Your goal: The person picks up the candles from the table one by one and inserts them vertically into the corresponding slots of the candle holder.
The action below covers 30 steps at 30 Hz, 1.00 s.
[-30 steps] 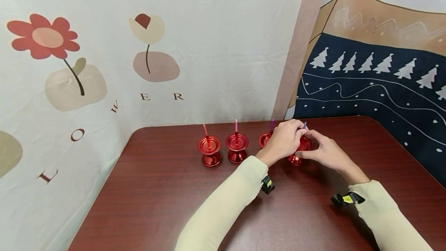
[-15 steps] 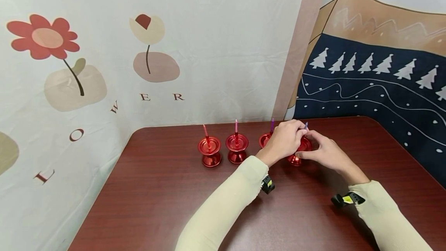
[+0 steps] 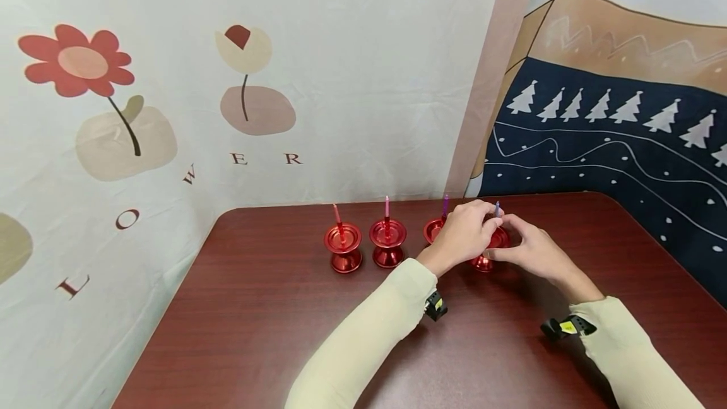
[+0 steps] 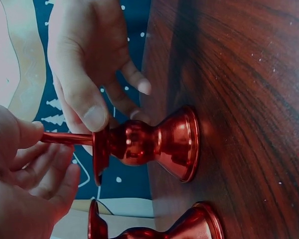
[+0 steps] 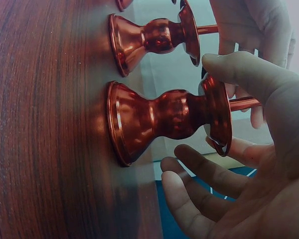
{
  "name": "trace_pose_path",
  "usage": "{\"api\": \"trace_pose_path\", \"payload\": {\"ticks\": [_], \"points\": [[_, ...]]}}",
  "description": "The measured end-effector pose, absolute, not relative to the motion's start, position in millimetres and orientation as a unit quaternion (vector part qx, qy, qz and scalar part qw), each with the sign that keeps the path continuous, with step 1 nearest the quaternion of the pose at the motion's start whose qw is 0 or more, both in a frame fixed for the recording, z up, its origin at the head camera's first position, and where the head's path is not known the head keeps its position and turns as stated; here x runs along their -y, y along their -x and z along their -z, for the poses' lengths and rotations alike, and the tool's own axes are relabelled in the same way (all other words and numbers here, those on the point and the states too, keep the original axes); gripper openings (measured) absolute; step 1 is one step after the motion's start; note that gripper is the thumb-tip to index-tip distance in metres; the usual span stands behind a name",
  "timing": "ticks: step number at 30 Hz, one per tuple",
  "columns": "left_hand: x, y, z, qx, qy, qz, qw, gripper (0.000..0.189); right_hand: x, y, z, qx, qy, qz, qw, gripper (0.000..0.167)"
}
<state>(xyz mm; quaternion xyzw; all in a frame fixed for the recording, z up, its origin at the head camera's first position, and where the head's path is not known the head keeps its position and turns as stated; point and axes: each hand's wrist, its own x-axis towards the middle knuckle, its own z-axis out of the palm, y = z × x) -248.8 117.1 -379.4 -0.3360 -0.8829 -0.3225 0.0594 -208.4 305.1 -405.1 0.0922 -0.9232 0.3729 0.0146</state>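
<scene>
On the far right of the row, a shiny red metal candle holder stands upright on the table. My left hand pinches the thin blue candle at the top of the holder's narrow tube. The candle's lower end is hidden by the fingers and the tube. With thumb and forefinger, my right hand grips the holder's round dish at its rim; the other fingers spread loosely below the dish in the right wrist view.
To the left stand matching holders, one with a purple candle, one with a pink candle and one with a coral-red candle. The dark wooden table meets a printed cloth behind.
The blue candle's tip shifts slightly between my left fingers. Both hands otherwise keep their places, and the head view moves a touch.
</scene>
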Motion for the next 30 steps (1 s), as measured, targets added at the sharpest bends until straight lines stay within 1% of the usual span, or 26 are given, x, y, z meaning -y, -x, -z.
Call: {"api": "trace_pose_path", "payload": {"ticks": [7,12,17,19,22,27,30], "points": [[-105.4,235.8,374.5,0.89,0.337,0.305,0.039,0.046,-307.0,211.5,406.8,0.921,-0.096,-0.376,0.018,0.068],[-81.1,219.3,372.4,0.89,0.349,0.292,0.035,0.053,-305.4,212.7,405.3,0.919,-0.096,-0.383,0.006,0.07],[-44.7,199.4,373.5,0.875,0.357,0.326,0.02,0.052,-304.0,214.1,402.6,0.922,-0.093,-0.375,-0.002,0.076],[-29.3,193.4,376.1,0.867,0.36,0.344,0.025,0.048,-304.1,214.2,401.9,0.924,-0.089,-0.372,-0.006,0.078],[-6.6,187.6,380.6,0.854,0.367,0.364,0.052,0.041,-306.2,214.4,401.8,0.926,-0.08,-0.369,-0.009,0.082],[32.5,186.1,385.6,0.83,0.367,0.397,0.135,0.024,-310.5,214.2,401.4,0.929,-0.073,-0.362,-0.012,0.085],[57.2,191.1,386.8,0.814,0.357,0.418,0.189,0.015,-312.5,214.2,400.4,0.931,-0.07,-0.357,-0.016,0.087]]}}
